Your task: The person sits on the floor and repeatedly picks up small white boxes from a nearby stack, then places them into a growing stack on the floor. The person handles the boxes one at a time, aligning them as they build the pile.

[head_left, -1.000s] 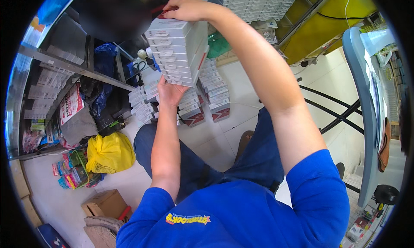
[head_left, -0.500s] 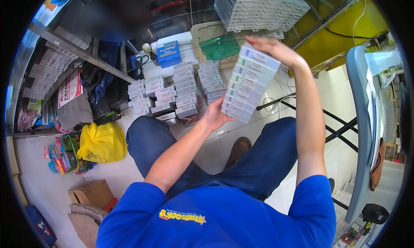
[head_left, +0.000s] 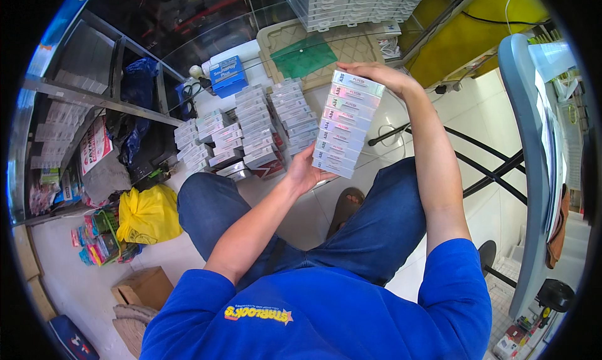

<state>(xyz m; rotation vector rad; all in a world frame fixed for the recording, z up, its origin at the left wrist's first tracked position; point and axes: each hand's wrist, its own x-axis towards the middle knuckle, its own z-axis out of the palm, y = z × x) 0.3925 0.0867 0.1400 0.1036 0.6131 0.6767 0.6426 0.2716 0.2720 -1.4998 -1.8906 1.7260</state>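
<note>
Between my two hands I hold a stack of slim white boxes (head_left: 346,127), their labelled ends facing me, raised above my knees. My left hand (head_left: 304,171) grips the stack's lower end from the left. Over its top end curls my right hand (head_left: 376,77), fingers resting along the upper edge. Left of the held stack, several rows of similar slim boxes (head_left: 257,125) stand piled at the foot of the shelf.
A blue box (head_left: 227,78) and a beige tray with a green sheet (head_left: 304,58) lie beyond the rows. White cases (head_left: 357,6) are stacked at the back. Yellow bag (head_left: 148,214) and cardboard box (head_left: 144,286) sit left; a grey table edge (head_left: 523,172) and black legs (head_left: 495,172) stand right.
The held stack has shifted slightly left and turned more upright, so its labelled ends face me more squarely. Both hands keep hold of it. The whole view has shifted a little.
</note>
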